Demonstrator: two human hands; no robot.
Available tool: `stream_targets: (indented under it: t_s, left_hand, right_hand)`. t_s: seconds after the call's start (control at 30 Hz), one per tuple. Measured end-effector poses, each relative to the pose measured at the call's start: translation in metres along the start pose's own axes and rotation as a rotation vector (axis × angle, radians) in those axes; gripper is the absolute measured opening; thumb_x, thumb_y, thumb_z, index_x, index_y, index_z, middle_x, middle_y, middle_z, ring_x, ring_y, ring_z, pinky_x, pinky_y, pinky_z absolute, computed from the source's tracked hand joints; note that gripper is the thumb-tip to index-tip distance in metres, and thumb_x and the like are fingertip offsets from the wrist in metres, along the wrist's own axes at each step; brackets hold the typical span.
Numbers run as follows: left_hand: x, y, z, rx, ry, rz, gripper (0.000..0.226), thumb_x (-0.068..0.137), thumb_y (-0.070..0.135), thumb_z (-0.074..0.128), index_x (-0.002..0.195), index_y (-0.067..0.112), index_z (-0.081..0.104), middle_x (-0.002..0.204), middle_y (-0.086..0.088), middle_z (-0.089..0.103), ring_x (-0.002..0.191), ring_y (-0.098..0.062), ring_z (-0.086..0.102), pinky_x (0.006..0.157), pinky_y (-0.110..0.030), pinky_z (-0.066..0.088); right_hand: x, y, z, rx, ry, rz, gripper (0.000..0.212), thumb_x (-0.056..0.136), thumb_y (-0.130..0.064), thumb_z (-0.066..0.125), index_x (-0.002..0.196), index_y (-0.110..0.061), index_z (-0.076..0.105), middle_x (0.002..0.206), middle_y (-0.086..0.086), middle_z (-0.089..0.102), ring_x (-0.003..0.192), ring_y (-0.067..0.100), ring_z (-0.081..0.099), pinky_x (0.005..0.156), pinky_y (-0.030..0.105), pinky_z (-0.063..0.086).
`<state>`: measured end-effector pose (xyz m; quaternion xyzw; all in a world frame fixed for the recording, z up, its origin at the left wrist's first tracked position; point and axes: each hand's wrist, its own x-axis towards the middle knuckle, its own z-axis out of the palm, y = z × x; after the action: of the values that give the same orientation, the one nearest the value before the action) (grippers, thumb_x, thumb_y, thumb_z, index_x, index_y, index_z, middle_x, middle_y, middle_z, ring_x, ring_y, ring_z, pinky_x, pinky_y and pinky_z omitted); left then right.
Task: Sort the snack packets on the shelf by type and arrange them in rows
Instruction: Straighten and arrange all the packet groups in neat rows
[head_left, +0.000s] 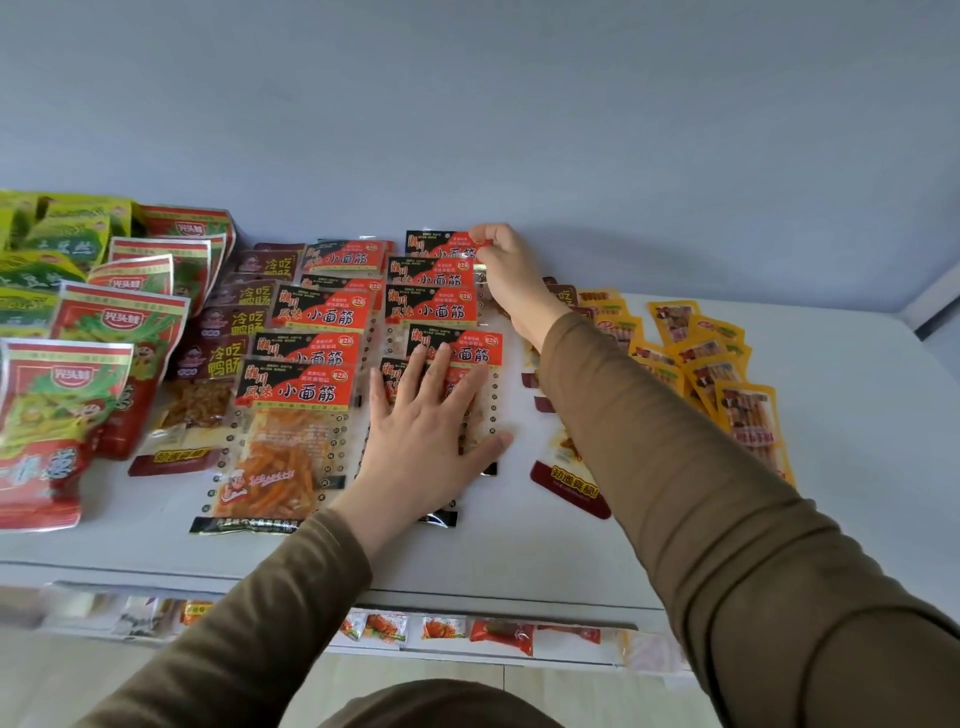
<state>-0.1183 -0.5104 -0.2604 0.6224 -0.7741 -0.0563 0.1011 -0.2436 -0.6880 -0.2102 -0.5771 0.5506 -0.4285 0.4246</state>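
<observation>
Two overlapping rows of black-and-red gluten snack packets (311, 312) run from the shelf's front toward the back wall. My right hand (506, 270) pinches the top right corner of the farthest packet (436, 244) in the right row, close to the wall. My left hand (426, 431) lies flat, fingers spread, pressing on the nearest packets (470, 353) of that same row. Dark maroon packets (239, 322) form a row to the left. Yellow packets (722, 374) lie to the right, partly hidden by my right forearm.
Large red packets (67, 395) and green packets (57, 239) fill the far left of the white shelf (857, 467). A maroon packet (566, 483) lies under my right arm. A lower shelf (467, 631) holds more small snack packets. The wall stands right behind.
</observation>
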Motion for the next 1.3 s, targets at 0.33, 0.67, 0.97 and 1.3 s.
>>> stream_targets:
  t_s: [0.33, 0.67, 0.97, 1.3]
  left_hand:
    - [0.004, -0.01, -0.012, -0.006, 0.087, -0.06, 0.07, 0.098, 0.071, 0.023, 0.161, 0.043, 0.011, 0.173, -0.004, 0.005, 0.159, -0.027, -0.004, 0.125, -0.059, -0.005]
    - [-0.011, -0.006, -0.009, 0.069, 0.063, -0.064, 0.073, 0.098, 0.073, 0.012, 0.162, 0.04, 0.008, 0.173, -0.006, 0.002, 0.159, -0.029, -0.004, 0.126, -0.054, -0.008]
    - [-0.021, -0.006, -0.029, 0.052, 0.124, -0.078, 0.074, 0.102, 0.07, 0.014, 0.164, 0.029, 0.013, 0.173, -0.007, 0.005, 0.159, -0.024, -0.005, 0.128, -0.046, -0.008]
    - [-0.079, -0.006, -0.008, 0.17, 0.093, -0.018, 0.074, 0.105, 0.057, 0.013, 0.162, 0.012, 0.024, 0.168, -0.016, 0.017, 0.158, -0.03, 0.008, 0.129, -0.049, 0.008]
  right_hand:
    - [-0.001, 0.002, 0.013, -0.162, 0.032, -0.036, 0.035, 0.104, -0.023, 0.051, 0.138, -0.014, 0.048, 0.129, 0.002, 0.059, 0.105, 0.014, 0.06, 0.09, 0.03, 0.053]
    - [-0.004, 0.001, 0.021, -0.299, 0.102, -0.125, 0.054, 0.101, -0.004, 0.056, 0.148, -0.02, 0.034, 0.107, 0.0, 0.059, 0.057, 0.009, 0.054, 0.052, 0.022, 0.048]
    - [-0.036, -0.012, 0.011, -0.017, 0.159, 0.009, 0.044, 0.107, -0.02, 0.048, 0.148, -0.012, 0.036, 0.145, 0.009, 0.051, 0.125, 0.019, 0.056, 0.1, 0.031, 0.052]
    - [-0.17, 0.009, 0.015, 0.161, 0.03, 0.115, 0.036, 0.108, -0.038, 0.041, 0.145, -0.035, 0.042, 0.145, -0.011, 0.049, 0.127, 0.006, 0.05, 0.11, 0.036, 0.042]
